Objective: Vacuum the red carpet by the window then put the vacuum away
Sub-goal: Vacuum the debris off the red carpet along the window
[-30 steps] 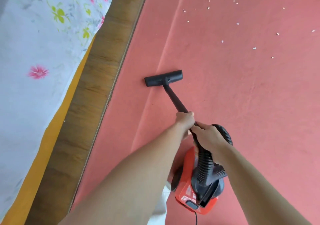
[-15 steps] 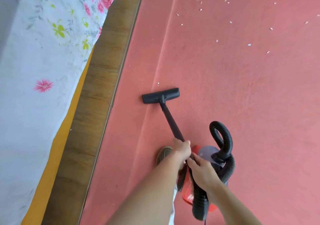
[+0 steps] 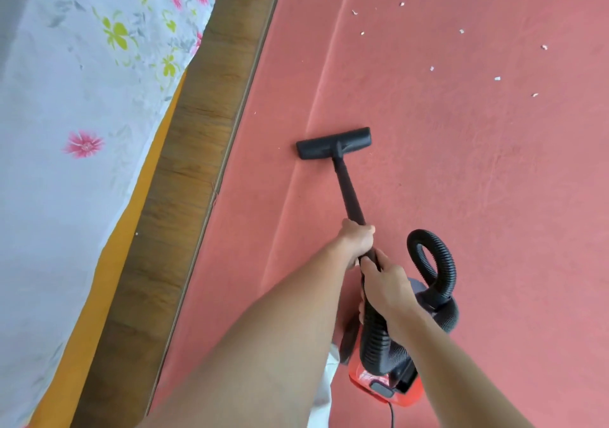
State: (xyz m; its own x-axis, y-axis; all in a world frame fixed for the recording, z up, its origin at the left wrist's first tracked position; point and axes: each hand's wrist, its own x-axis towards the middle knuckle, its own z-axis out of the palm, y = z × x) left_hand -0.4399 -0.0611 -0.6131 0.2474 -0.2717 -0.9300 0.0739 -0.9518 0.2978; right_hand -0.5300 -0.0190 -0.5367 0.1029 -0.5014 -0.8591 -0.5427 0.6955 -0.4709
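At nine o'clock in your view lay a white floral sheet point(image 3: 82, 98), with an orange layer point(image 3: 108, 263) showing beneath its edge. Just beside that, a strip of wooden floor point(image 3: 184, 197) ran from seven o'clock up to twelve. The red carpet point(image 3: 461, 180) took up everything from there across to three o'clock.

The black floor nozzle point(image 3: 333, 142) sat flat on the carpet close to the centre, across a long crease in the pile. Its wand point(image 3: 349, 190) slanted back toward five o'clock into your grip. Your left hand point(image 3: 357, 240) was wrapped round the lower wand, with the fingers point(image 3: 366, 230) curled fully about it. Your right hand point(image 3: 389, 286) sat just behind, touching the left, at five o'clock from it. Its fingers point(image 3: 362, 310) were closed round the top of the ribbed hose point(image 3: 431, 263) where it met the wand.

The red vacuum body point(image 3: 365, 381) stood on the carpet under your right forearm at six o'clock, partly hidden. A black cord point(image 3: 391, 414) trailed from it off the bottom edge. The hose looped up at four o'clock of your hands. White paper scraps point(image 3: 497, 78) lay scattered at one and two o'clock, well apart from the nozzle.
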